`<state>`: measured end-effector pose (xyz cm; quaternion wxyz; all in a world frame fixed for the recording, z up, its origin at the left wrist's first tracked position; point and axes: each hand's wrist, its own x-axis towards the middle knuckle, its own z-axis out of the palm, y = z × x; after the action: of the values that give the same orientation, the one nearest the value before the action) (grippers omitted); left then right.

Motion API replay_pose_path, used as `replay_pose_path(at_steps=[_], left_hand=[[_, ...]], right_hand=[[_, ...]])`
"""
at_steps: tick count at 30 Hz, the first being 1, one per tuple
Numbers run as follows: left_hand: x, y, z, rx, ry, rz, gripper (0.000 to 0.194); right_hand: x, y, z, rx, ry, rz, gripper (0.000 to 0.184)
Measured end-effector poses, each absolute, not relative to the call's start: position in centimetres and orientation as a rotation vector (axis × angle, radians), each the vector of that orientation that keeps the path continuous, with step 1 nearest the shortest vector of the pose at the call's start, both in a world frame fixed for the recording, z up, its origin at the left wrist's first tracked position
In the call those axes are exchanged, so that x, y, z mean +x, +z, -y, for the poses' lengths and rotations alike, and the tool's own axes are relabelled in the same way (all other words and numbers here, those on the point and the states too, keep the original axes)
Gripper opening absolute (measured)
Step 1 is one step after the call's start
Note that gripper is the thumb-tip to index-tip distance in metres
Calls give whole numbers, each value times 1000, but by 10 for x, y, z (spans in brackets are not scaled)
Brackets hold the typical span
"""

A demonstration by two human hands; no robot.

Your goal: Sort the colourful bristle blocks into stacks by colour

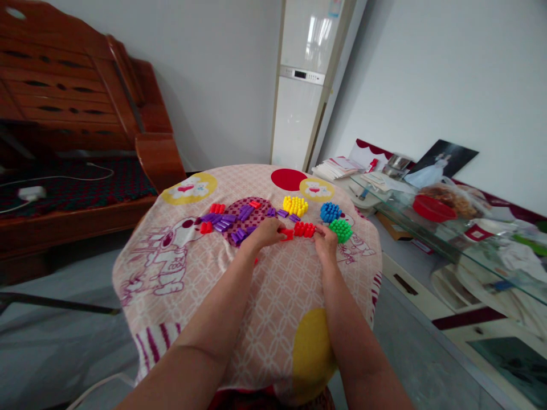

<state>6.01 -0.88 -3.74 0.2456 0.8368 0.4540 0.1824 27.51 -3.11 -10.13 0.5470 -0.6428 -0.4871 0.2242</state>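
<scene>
My left hand [267, 230] is over the patterned tablecloth [273, 296], its fingers closed on a small red plastic piece [288, 234]. Just right of that piece stands a tight row of red plastic pieces [304, 229]. My right hand [326, 242] pinches at the right end of this row. Behind the hands is a yellow cluster [294, 205] of similar pieces. A blue cluster [330, 212] and a green cluster [341, 230] sit beside my right hand. Purple pieces [224, 222] lie scattered left of my left hand, with a few red pieces [217, 208] among them.
On the right, a glass shelf [401, 210] holds a red bowl [433, 209], papers [337, 167] and bags. A wooden bench [158, 156] stands at the left. Behind the table is a tall white cabinet-like appliance [297, 114] against the wall.
</scene>
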Motion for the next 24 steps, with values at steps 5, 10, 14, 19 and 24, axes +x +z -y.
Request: replay_pose_path(at_steps=[5,10,14,19,24], left_hand=[[84,-45,17,2183,716,-1168,21],[94,-48,21,2398,616,-1294,6],[86,-44,20,2432,513,-1400,9],[89,-43,20,2308,568,-1372,8],[106,-54,23,2221,720,-1407,12]], right_hand=[[275,-99,32,-1521,529,1162,48],[274,-98,32,-1537,529,1155,48],[272,-95,33,-1518,574,1129,46],[272,-94,34,-1529,561,1135,44],[276,-101,30,-1546,538,1168,46]])
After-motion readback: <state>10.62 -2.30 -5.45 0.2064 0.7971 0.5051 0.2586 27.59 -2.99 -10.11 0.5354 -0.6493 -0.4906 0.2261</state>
